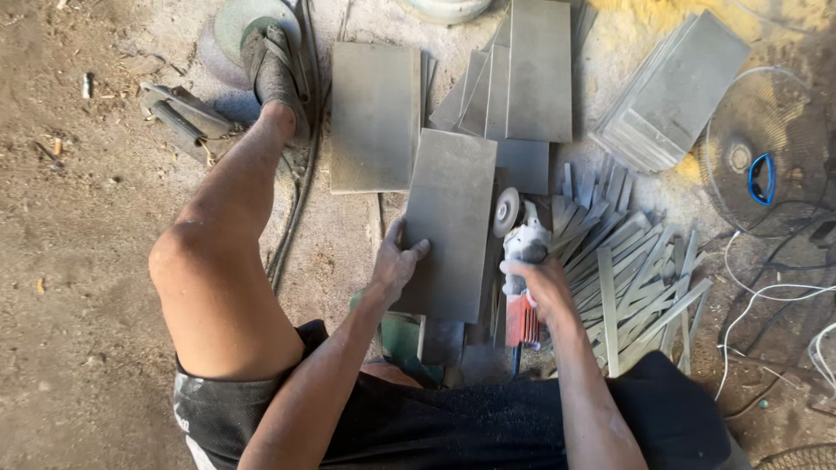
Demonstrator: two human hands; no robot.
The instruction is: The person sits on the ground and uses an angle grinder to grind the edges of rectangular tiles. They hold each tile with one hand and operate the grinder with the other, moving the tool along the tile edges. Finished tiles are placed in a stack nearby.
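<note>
A single view came from a camera worn on the person's head, which looked steeply down and slightly forward over their own body. The dark shorts point(488, 426) filled the bottom edge, nearest the lens. Both forearms reached up from there into the middle of the frame, the left hand point(394, 265) and right hand point(542, 287) sitting close, at about arm's length. The left leg point(222, 261) stretched away toward the top left. The dirt floor point(70, 261) lay farther off, and grey tiles point(453, 222) ran to the top edge. No second view overlapped with it.
</note>
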